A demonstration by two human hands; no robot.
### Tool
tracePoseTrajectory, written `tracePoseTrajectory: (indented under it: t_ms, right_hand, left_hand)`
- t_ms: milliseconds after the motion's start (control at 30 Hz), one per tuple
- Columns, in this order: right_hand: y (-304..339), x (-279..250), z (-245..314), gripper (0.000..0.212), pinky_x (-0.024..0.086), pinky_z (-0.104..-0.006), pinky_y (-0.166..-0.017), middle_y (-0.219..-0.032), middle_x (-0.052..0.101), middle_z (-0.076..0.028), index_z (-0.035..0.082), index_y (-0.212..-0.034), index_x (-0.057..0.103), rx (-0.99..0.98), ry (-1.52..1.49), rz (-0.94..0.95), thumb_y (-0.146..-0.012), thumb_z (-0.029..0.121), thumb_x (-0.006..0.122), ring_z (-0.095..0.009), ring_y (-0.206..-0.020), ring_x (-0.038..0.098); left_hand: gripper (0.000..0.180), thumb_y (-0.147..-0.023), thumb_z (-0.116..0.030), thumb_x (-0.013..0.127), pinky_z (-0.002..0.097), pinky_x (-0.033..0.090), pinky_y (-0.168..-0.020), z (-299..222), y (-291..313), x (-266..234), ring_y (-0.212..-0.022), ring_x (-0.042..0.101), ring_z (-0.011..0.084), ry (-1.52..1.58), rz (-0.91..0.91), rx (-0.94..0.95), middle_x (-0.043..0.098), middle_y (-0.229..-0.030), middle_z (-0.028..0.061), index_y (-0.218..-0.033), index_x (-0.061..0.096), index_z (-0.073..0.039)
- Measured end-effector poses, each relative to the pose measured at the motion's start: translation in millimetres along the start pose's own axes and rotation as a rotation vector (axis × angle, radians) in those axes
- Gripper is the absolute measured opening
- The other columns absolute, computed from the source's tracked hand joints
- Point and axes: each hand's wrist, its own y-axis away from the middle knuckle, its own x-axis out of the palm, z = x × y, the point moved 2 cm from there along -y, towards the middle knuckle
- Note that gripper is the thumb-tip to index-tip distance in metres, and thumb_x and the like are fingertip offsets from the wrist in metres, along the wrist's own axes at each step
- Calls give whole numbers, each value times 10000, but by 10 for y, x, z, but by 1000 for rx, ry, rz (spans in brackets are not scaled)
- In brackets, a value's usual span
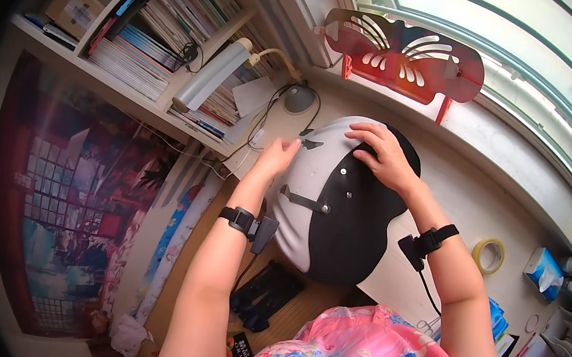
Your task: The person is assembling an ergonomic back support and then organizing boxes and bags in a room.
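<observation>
A large rounded grey-and-black padded bag-like thing (pixel 359 224) lies on the white desk (pixel 459 180) in front of me. Round metal studs dot its black part, and a short dark strap with a stud crosses from the grey side. My right hand (pixel 386 159) rests on its top, fingers spread over the seam between grey and black. At the grey part's left edge, near a small dark tab, is my left hand (pixel 279 156). Its fingers are curled together, and whatever they hold is hidden. Both wrists wear black straps with small devices.
A desk lamp (pixel 299 99) stands behind the left hand, beside shelves full of books (pixel 168 33). A red butterfly-shaped stand (pixel 403 57) is by the window. Black gloves (pixel 267 295) lie near me. A tape roll (pixel 487 255) and tissue pack (pixel 544 272) sit to the right.
</observation>
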Motion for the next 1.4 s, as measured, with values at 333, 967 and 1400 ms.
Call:
tracePoseTrajectory:
  t_ms: [333,967,1400]
  right_hand:
    - [-191,35,-314,263,433,-374,-830,-896,593,-85,70,-852,613,46,-126,283,-737,254,762,-282,-944,559]
    - [-219,105,-409,275,448,-378,-789,-894,599,-75,112,-802,630,90,-68,125,-707,318,784,-273,-893,565]
    - [-213,161,-432,261,436,-372,-808,-897,592,-62,102,-789,629,137,-46,144,-723,308,775,-265,-918,549]
  left_hand:
    - [157,-853,-282,709,290,421,-743,-351,-247,105,-791,522,63,504,219,-249,590,-810,-73,-905,623,-160]
    - [94,-753,-47,685,364,494,-710,-810,582,306,-812,605,267,-426,-123,1073,627,-804,71,-825,629,-66]
    - [210,-732,-44,655,303,537,-642,-823,694,334,-774,637,190,-689,-140,1251,647,-815,22,-930,702,-97]
